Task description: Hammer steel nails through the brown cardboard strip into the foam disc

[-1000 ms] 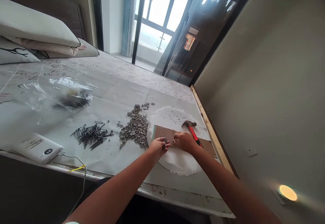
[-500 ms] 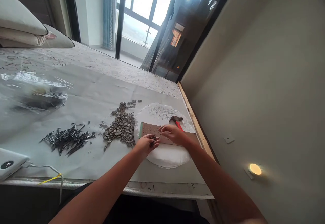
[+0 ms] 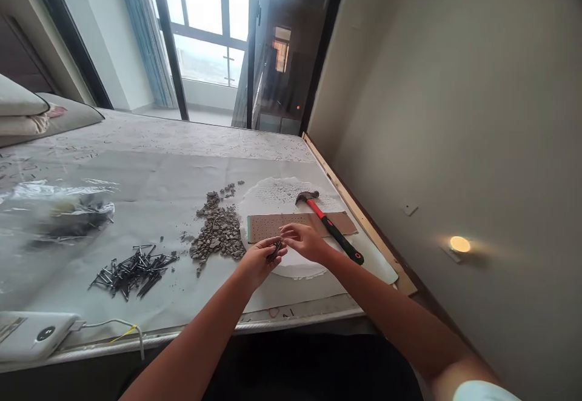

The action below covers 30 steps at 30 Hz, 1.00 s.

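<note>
Several dark nails [image 3: 274, 252] lie in my left hand [image 3: 258, 261], whose fingers curl around them. My right hand [image 3: 305, 243] is right beside it, fingertips pinched together at the nails; what they grip is too small to make out. Beneath and behind the hands is a brown board [image 3: 266, 226] dotted with small holes, with a green strip along its left end. It lies across a round white slab [image 3: 297, 268] with a crumbly far surface. A claw hammer [image 3: 334, 229] with a red and black handle rests over the board, to the right of my right hand.
Grey stone rubble [image 3: 218, 231] is heaped left of the slab. Farther left lies a pile of nails [image 3: 134, 269], with a clear plastic bag [image 3: 68, 213] behind it. A white power bank [image 3: 39, 334] with a cable sits at the near left edge. A wooden rail [image 3: 336, 186] borders the wall.
The camera view has turned and shifted, and the whole hammer handle now shows. My right hand has come closer to my left; the thin nail seen at its fingertips is no longer distinct.
</note>
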{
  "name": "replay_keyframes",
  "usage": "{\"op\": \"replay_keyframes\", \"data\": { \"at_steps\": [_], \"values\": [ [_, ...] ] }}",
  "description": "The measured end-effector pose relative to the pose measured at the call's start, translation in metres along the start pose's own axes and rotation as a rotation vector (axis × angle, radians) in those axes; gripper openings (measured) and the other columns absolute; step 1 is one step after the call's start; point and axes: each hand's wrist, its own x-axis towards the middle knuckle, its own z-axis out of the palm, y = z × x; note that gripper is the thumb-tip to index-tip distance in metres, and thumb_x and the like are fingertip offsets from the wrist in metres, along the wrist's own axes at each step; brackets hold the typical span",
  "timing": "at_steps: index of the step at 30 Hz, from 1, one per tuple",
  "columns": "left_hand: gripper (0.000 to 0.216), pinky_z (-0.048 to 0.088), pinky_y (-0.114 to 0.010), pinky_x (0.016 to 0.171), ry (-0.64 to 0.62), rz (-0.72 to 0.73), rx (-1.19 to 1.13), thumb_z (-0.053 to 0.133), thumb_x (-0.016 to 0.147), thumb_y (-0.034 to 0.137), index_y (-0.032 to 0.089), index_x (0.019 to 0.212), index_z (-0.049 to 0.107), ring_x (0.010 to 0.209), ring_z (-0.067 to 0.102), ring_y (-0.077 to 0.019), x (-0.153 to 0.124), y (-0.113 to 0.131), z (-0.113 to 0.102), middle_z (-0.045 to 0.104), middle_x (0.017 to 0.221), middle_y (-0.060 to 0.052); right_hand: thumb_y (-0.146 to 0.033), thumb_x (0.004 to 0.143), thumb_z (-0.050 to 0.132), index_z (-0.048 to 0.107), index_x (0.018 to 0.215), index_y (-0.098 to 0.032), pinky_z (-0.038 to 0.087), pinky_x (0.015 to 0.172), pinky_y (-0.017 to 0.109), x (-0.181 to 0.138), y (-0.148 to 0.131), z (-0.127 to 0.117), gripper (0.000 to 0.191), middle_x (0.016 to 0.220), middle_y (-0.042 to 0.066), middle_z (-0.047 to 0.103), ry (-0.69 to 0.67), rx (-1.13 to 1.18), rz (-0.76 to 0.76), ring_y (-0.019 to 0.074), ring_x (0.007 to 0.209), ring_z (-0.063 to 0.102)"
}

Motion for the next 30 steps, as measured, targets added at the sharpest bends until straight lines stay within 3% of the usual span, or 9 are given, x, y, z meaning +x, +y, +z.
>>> {"op": "replay_keyframes", "data": {
  "at_steps": [6, 12, 18, 24, 30],
  "values": [
    [0.029, 0.048, -0.016, 0.054, -0.070, -0.006, 0.085, 0.057, 0.074, 0.003, 0.012, 0.101, 0.059, 0.063, 0.063, -0.0092, -0.027, -0.009, 0.004, 0.065, 0.076, -0.007, -0.034, 0.074, 0.056, 0.058, 0.104, -0.014, 0.051, 0.079, 0.040, -0.040, 0.009, 0.028, 0.036, 0.094, 0.009, 0.067, 0.094, 0.411, 0.174, 0.0196, 0.084, 0.064],
    [0.026, 0.045, -0.014, 0.047, 0.033, 0.010, 0.141, 0.054, 0.075, 0.001, 0.011, 0.098, 0.058, 0.058, 0.060, -0.0066, -0.043, -0.011, -0.007, 0.065, 0.086, -0.010, -0.043, 0.067, 0.062, 0.057, 0.102, -0.014, 0.050, 0.082, 0.040, -0.074, 0.000, 0.052, 0.046, 0.098, 0.011, 0.066, 0.216, 0.651, 0.245, 0.0202, 0.086, 0.064],
    [0.027, 0.041, -0.013, 0.044, 0.149, 0.025, 0.204, 0.052, 0.073, -0.002, 0.010, 0.097, 0.057, 0.053, 0.055, -0.0043, -0.045, -0.007, -0.050, 0.062, 0.082, -0.009, -0.055, 0.057, 0.066, 0.059, 0.087, -0.014, 0.050, 0.076, 0.042, -0.128, 0.027, 0.087, 0.052, 0.079, 0.008, 0.068, 0.093, 0.821, 0.390, 0.0211, 0.073, 0.066],
    [0.027, 0.038, -0.012, 0.042, 0.340, -0.074, 0.321, 0.048, 0.070, -0.005, 0.011, 0.092, 0.051, 0.045, 0.049, -0.0031, -0.040, -0.020, -0.099, 0.054, 0.068, -0.003, -0.051, 0.055, 0.069, 0.058, 0.080, -0.015, 0.049, 0.074, 0.042, -0.166, 0.074, 0.122, 0.045, 0.075, 0.007, 0.067, 0.004, 0.913, 0.548, 0.0207, 0.068, 0.066],
    [0.027, 0.037, -0.013, 0.045, 0.395, -0.079, 0.385, 0.044, 0.067, -0.009, 0.012, 0.083, 0.049, 0.046, 0.047, -0.0038, -0.031, -0.024, -0.108, 0.051, 0.066, -0.002, -0.052, 0.054, 0.069, 0.059, 0.085, -0.015, 0.048, 0.071, 0.038, -0.180, 0.088, 0.127, 0.050, 0.077, 0.007, 0.067, -0.042, 0.998, 0.535, 0.0195, 0.070, 0.066]
  ]
}}
